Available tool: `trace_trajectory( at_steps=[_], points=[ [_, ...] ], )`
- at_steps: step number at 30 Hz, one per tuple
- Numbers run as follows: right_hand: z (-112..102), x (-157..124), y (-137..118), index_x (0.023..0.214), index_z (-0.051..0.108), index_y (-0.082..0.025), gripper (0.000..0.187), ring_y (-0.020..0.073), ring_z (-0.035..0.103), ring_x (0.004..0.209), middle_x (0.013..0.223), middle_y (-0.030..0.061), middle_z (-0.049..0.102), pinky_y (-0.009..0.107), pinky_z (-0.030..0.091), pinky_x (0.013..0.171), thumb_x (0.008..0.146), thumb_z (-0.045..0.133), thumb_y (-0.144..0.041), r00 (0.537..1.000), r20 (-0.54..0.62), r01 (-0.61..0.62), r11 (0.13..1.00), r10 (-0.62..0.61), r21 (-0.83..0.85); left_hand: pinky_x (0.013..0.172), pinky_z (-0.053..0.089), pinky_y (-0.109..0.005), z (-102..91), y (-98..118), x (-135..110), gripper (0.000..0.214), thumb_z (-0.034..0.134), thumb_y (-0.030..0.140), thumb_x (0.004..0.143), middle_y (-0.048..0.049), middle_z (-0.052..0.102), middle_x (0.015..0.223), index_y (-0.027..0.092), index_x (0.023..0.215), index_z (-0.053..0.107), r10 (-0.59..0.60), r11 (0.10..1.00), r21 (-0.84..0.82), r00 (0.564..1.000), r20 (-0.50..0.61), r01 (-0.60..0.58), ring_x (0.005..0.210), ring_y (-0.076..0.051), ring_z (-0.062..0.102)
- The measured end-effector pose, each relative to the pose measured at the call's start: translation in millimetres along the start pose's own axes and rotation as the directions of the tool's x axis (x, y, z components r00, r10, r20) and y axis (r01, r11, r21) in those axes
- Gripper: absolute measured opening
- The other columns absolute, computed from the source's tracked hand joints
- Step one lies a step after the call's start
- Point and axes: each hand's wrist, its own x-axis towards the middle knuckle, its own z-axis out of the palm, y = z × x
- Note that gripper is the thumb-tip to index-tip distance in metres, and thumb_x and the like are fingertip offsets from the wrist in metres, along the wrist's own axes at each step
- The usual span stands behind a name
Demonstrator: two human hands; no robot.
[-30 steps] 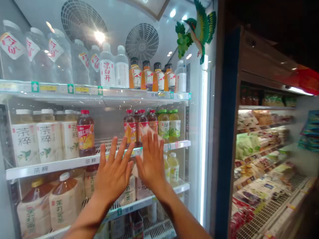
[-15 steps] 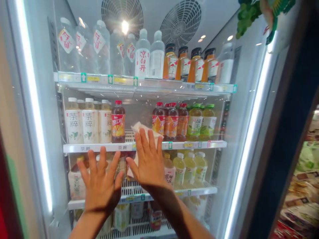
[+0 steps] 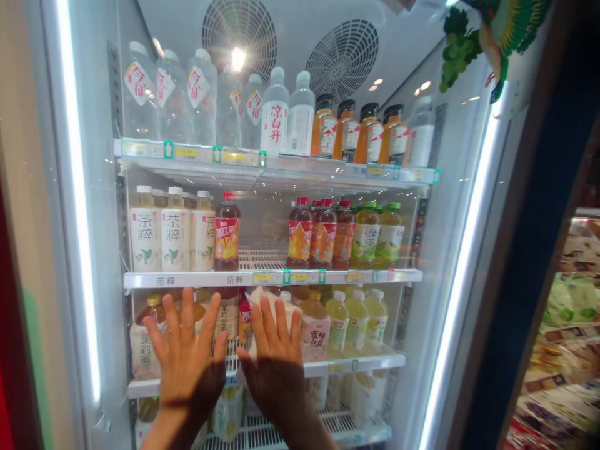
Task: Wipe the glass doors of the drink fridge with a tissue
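Observation:
A glass door [image 3: 262, 219] fronts a lit drinks cooler. My left hand [image 3: 190, 350] is open, palm forward and fingers spread, at the glass on the lower left; it holds nothing. Beside it, my right hand [image 3: 274, 353] lies flat over a crumpled white cloth [image 3: 255, 300], pressing it to the pane. The cloth's upper edge shows past the fingertips; the rest is hidden behind the hand. Through the glass, both hands appear in front of the third shelf, just below the label strip [image 3: 239, 280] of the second shelf.
Behind the glass stand clear water bottles [image 3: 274, 119], red-capped tea bottles [image 3: 227, 231] and green-capped bottles [image 3: 366, 234]. Bright light strips [image 3: 75, 200] run down both sides. A dark door frame [image 3: 510, 262] is at right, with packaged goods [image 3: 572, 300] beyond. A grape decoration [image 3: 457, 50] hangs at upper right.
My right hand has moved down with the cloth, from in front of the second shelf to below its edge. My left hand stays nearly in place. The view has shifted slightly.

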Motion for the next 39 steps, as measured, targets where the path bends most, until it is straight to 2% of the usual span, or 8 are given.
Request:
trace_trajectory(
  at_steps=[7, 13, 18, 24, 26, 30, 36, 39],
  points=[
    [-13.6, 16.4, 39.0, 0.166, -0.002, -0.017, 0.082, 0.0343, 0.01, 0.16, 0.171, 0.0095, 0.016, 0.07, 0.027, 0.124, 0.103, 0.041, -0.045, 0.999, -0.023, -0.043, 0.997, 0.042, -0.07, 0.122, 0.003, -0.081, 10.4, 36.4, 5.5, 0.088, 0.061, 0.034, 0.093, -0.0051, -0.005, 0.174, 0.04, 0.162, 0.007, 0.066, 0.996, -0.068, 0.998, 0.001, -0.066, 0.16, -0.037, -0.007],
    [-19.5, -29.0, 67.5, 0.165, 0.011, -0.01, 0.075, 0.0296, 0.008, 0.162, 0.172, 0.0113, 0.018, 0.059, 0.016, 0.13, 0.105, 0.043, -0.041, 0.991, -0.079, -0.114, 0.985, 0.104, -0.128, 0.125, 0.0, -0.074, 26.9, 75.2, 2.9, 0.081, 0.059, 0.04, 0.094, -0.0069, -0.001, 0.174, 0.036, 0.162, 0.015, 0.182, 0.978, -0.099, 0.983, -0.006, -0.182, 0.161, -0.038, -0.004],
    [-45.4, 5.2, 118.0, 0.165, -0.007, -0.016, 0.077, 0.0301, -0.002, 0.162, 0.174, 0.0091, 0.006, 0.065, 0.018, 0.128, 0.106, 0.038, -0.038, 0.978, -0.108, -0.19, 0.975, 0.178, -0.115, 0.128, -0.005, -0.063, 37.6, 116.8, 14.2, 0.074, 0.053, 0.038, 0.097, -0.0068, 0.001, 0.174, 0.032, 0.162, 0.019, 0.256, 0.952, -0.154, 0.963, -0.078, -0.266, 0.161, -0.034, -0.003],
    [-41.8, -58.5, 141.9, 0.166, 0.005, -0.01, 0.074, 0.0337, 0.006, 0.161, 0.173, 0.0136, 0.012, 0.061, 0.021, 0.128, 0.105, 0.04, -0.035, 0.982, -0.089, -0.182, 0.963, 0.168, -0.2, 0.129, -0.004, -0.061, 54.1, 159.3, 22.0, 0.073, 0.051, 0.026, 0.096, -0.0087, 0.005, 0.174, 0.029, 0.162, 0.021, 0.326, 0.916, -0.212, 0.94, -0.099, -0.34, 0.161, -0.034, 0.0],
    [-46.0, -61.8, 158.3, 0.166, 0.006, -0.011, 0.072, 0.0333, 0.007, 0.161, 0.173, 0.0134, 0.013, 0.062, 0.021, 0.128, 0.105, 0.037, -0.035, 0.983, -0.08, -0.18, 0.963, 0.167, -0.201, 0.13, -0.006, -0.058, 60.2, 173.5, 25.0, 0.071, 0.05, 0.026, 0.097, -0.0083, 0.005, 0.174, 0.028, 0.162, 0.022, 0.354, 0.903, -0.22, 0.929, -0.108, -0.37, 0.161, -0.032, -0.001],
    [-62.4, -37.3, 194.4, 0.166, -0.002, -0.014, 0.071, 0.0315, 0.002, 0.162, 0.174, 0.0114, 0.007, 0.065, 0.02, 0.127, 0.107, 0.031, -0.038, 0.962, -0.132, -0.257, 0.952, 0.237, -0.166, 0.13, -0.004, -0.059, 71.2, 199.5, 29.5, 0.066, 0.055, 0.036, 0.097, -0.008, 0.011, 0.174, 0.028, 0.159, 0.033, 0.356, 0.89, -0.264, 0.928, -0.107, -0.372, 0.161, -0.034, 0.002],
    [-62.5, -62.0, 214.8, 0.165, 0.001, -0.01, 0.074, 0.034, 0.001, 0.161, 0.174, 0.014, 0.005, 0.064, 0.024, 0.127, 0.107, 0.031, -0.045, 0.962, -0.11, -0.269, 0.942, 0.252, -0.2, 0.129, 0.004, -0.067, 80.1, 222.1, 29.1, 0.069, 0.062, 0.032, 0.093, -0.0095, 0.021, 0.172, 0.029, 0.157, 0.036, 0.321, 0.893, -0.292, 0.94, -0.117, -0.342, 0.16, -0.038, 0.011],
    [-75.5, -46.6, 242.5, 0.165, -0.006, -0.016, 0.072, 0.0328, 0.0, 0.161, 0.174, 0.0121, 0.002, 0.069, 0.021, 0.126, 0.108, 0.027, -0.043, 0.948, -0.155, -0.302, 0.942, 0.279, -0.146, 0.13, 0.004, -0.067, 82.6, 238.0, 31.2, 0.07, 0.062, 0.03, 0.093, -0.0079, 0.019, 0.172, 0.031, 0.158, 0.035, 0.308, 0.897, -0.298, 0.945, -0.111, -0.327, 0.16, -0.038, 0.012]
  ],
)
